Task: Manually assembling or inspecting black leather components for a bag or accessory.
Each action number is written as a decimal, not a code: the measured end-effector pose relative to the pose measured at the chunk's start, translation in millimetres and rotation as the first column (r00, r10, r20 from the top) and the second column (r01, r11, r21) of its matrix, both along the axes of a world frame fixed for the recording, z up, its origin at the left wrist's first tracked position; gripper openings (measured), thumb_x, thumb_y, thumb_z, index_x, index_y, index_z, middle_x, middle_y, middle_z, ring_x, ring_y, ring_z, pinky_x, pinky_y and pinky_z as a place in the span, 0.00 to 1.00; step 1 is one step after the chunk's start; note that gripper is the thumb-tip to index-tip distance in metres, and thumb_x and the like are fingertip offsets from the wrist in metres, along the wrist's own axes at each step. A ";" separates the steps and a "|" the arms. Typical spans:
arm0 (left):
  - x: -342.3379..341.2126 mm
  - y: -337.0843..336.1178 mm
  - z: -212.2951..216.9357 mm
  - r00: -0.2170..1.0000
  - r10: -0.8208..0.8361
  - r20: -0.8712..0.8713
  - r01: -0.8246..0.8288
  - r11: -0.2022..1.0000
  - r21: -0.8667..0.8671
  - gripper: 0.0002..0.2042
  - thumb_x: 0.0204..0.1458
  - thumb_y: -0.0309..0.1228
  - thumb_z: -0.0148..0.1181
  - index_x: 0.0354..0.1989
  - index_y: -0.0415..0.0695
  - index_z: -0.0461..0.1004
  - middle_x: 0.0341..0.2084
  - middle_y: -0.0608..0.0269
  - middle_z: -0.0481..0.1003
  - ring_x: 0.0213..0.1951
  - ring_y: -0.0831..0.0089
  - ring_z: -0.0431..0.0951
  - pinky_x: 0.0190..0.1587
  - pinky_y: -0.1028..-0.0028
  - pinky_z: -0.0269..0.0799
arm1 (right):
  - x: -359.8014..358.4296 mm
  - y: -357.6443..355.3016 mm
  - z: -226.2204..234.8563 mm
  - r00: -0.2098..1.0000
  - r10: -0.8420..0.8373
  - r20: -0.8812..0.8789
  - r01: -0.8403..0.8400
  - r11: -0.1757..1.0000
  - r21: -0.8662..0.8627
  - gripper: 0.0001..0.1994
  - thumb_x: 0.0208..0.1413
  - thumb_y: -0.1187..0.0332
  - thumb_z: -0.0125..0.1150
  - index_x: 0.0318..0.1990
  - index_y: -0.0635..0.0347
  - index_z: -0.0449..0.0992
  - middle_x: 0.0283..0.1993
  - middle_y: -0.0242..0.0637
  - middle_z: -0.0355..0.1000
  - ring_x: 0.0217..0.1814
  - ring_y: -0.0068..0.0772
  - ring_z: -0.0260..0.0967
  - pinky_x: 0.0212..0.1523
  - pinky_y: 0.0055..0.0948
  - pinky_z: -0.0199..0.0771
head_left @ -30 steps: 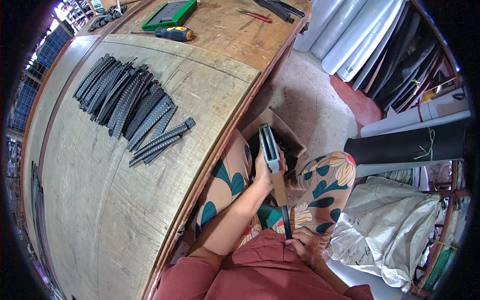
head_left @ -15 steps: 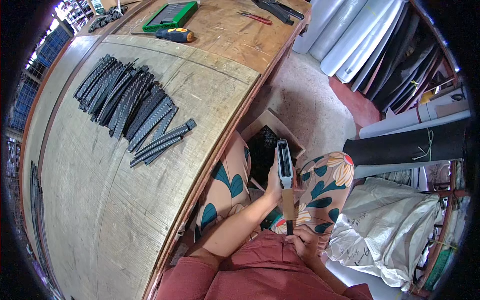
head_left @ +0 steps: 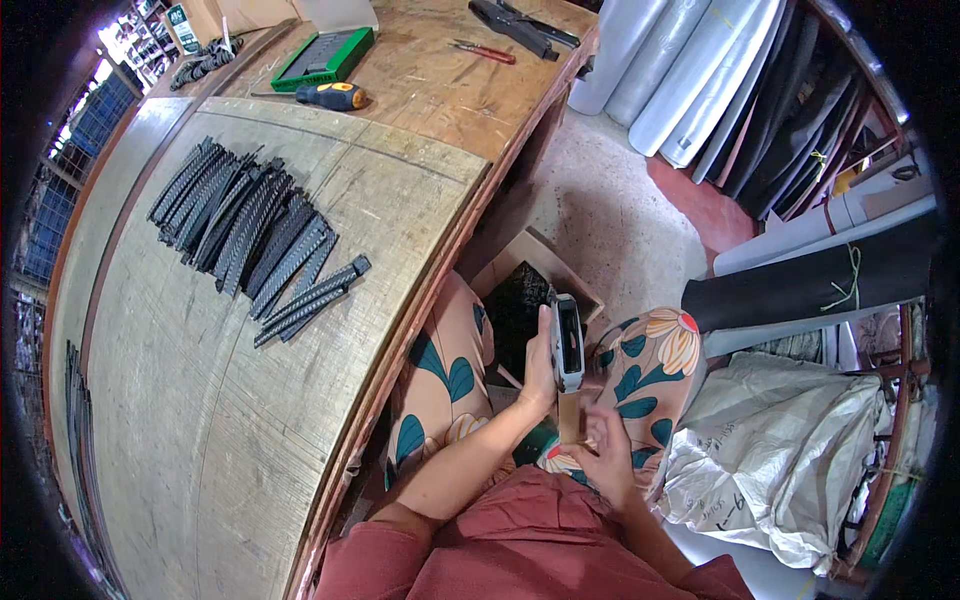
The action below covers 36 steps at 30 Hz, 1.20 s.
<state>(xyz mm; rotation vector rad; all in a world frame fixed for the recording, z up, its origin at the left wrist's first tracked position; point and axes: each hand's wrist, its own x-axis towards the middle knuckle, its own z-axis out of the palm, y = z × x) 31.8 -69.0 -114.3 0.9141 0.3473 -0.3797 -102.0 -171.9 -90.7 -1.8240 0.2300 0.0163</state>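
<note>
A grey metal stapler [head_left: 568,345] with a dark slot along its head and a brown-covered handle is upright over my lap. My left hand [head_left: 541,360] is closed round its left side. Just below and to the right of the head, my right hand [head_left: 602,458] has its thumb and fingers apart beside the brown handle. Those fingers are blurred; whether the thumb touches the handle I cannot make out. Beyond the stapler, between my knees, a cardboard box [head_left: 575,275] holds a dark mass of black pieces.
Black patterned strips [head_left: 245,215] lie piled on the wooden table [head_left: 230,420] at left. Behind them are an orange-black screwdriver [head_left: 335,96], a green box [head_left: 322,60] and a red-handled tool [head_left: 485,52]. Rolls of sheeting [head_left: 690,80] and a white sack [head_left: 770,450] stand at right.
My right hand has moved up from the black lower end of the handle to beside its brown part. The stapler has tilted slightly and stays in my left hand. The view has shifted a little.
</note>
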 end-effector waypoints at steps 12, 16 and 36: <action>-20.5 31.9 47.0 0.794 -0.293 0.533 -0.135 0.770 0.624 0.26 0.63 0.47 0.33 0.55 0.36 0.64 0.55 0.52 0.61 0.59 0.60 0.55 0.62 0.68 0.45 | 62.0 8.0 -12.8 0.938 0.324 0.120 -0.341 0.925 0.166 0.27 0.37 0.71 0.67 0.50 0.62 0.67 0.45 0.36 0.70 0.47 0.33 0.67 0.48 0.32 0.67; -14.7 75.7 88.1 0.759 -0.480 0.440 -0.047 0.633 0.773 0.23 0.61 0.42 0.42 0.54 0.34 0.66 0.56 0.45 0.61 0.58 0.55 0.60 0.60 0.66 0.53 | 59.3 27.3 11.0 0.961 0.260 -0.092 -0.170 0.820 0.547 0.24 0.41 0.74 0.59 0.50 0.63 0.68 0.44 0.34 0.70 0.47 0.32 0.66 0.51 0.29 0.64; -4.8 233.3 229.0 0.871 -0.468 0.148 -0.302 -0.273 0.913 0.07 0.48 0.23 0.58 0.36 0.38 0.77 0.31 0.54 0.73 0.35 0.61 0.74 0.38 0.67 0.69 | 73.6 18.5 -15.9 0.765 0.480 -0.429 0.547 -0.134 0.827 0.28 0.34 0.71 0.48 0.49 0.73 0.62 0.47 0.51 0.63 0.56 0.49 0.59 0.64 0.53 0.54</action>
